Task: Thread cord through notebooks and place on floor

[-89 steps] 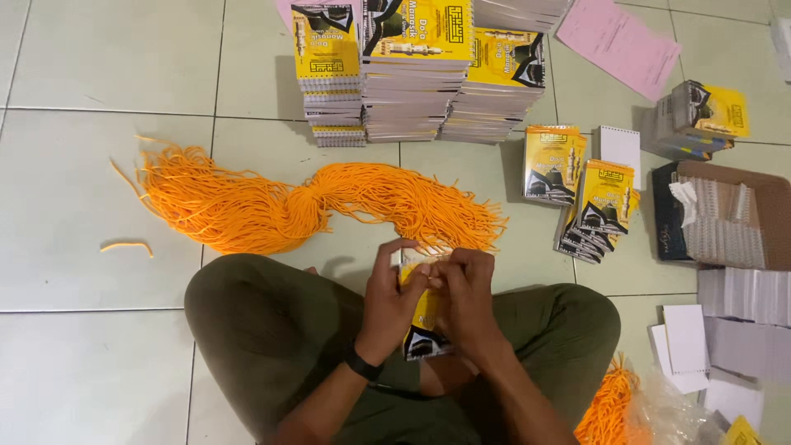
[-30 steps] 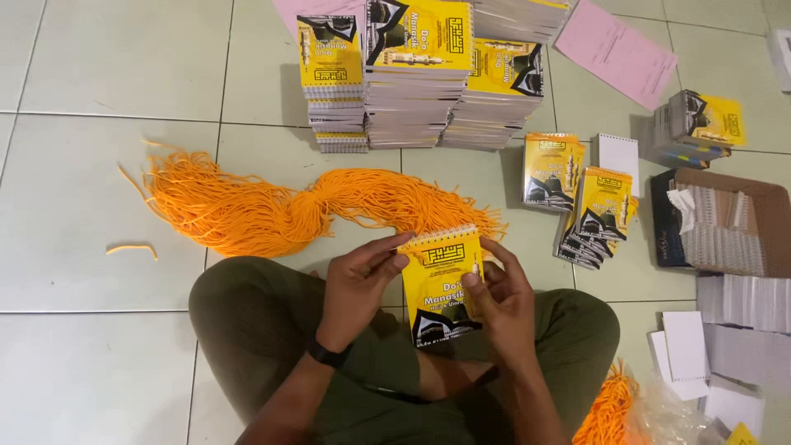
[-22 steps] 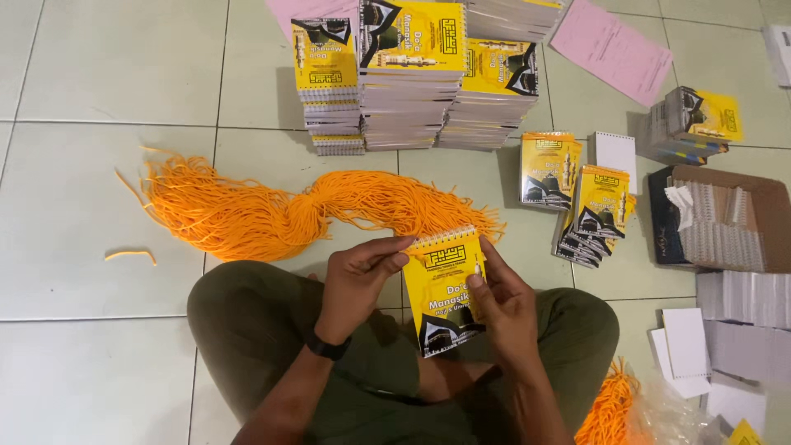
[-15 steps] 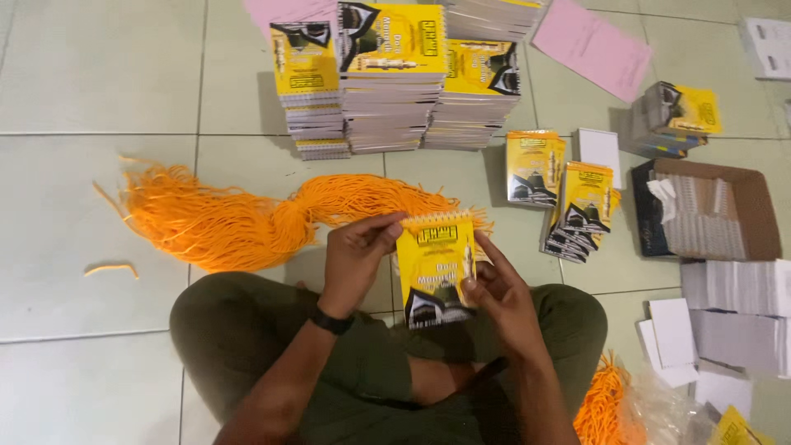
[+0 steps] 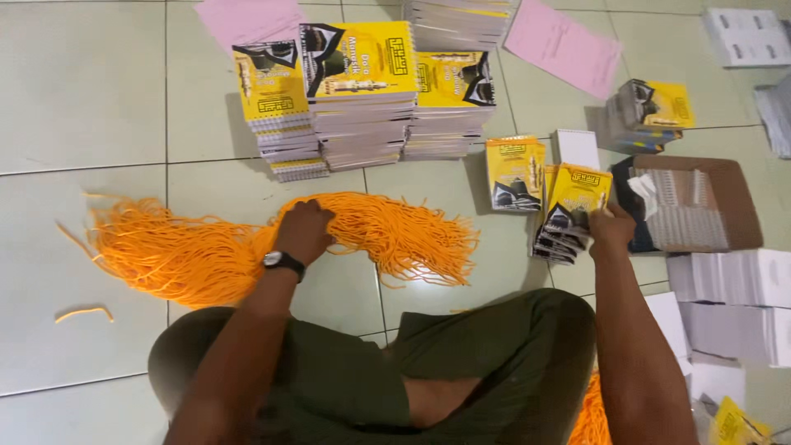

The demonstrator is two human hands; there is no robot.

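I sit cross-legged on a tiled floor. My left hand (image 5: 303, 231), with a black wristwatch, rests on the big bundle of orange cords (image 5: 206, 251) spread in front of me, fingers curled into the strands. My right hand (image 5: 610, 224) reaches out to the right and holds a yellow spiral-bound booklet (image 5: 577, 194) on top of a small leaning pile of the same booklets (image 5: 554, 241). Another yellow booklet (image 5: 514, 170) stands just left of that pile.
Three tall stacks of yellow booklets (image 5: 358, 99) stand at the back. An open brown cardboard box (image 5: 700, 206) and white stacks (image 5: 733, 280) lie at the right. Pink sheets (image 5: 564, 45) lie further back. One loose orange cord (image 5: 81, 313) lies at the left.
Both hands held one yellow booklet over my lap. Now my right hand has carried it to the pile at the right, and my left hand has gone to the orange cords.
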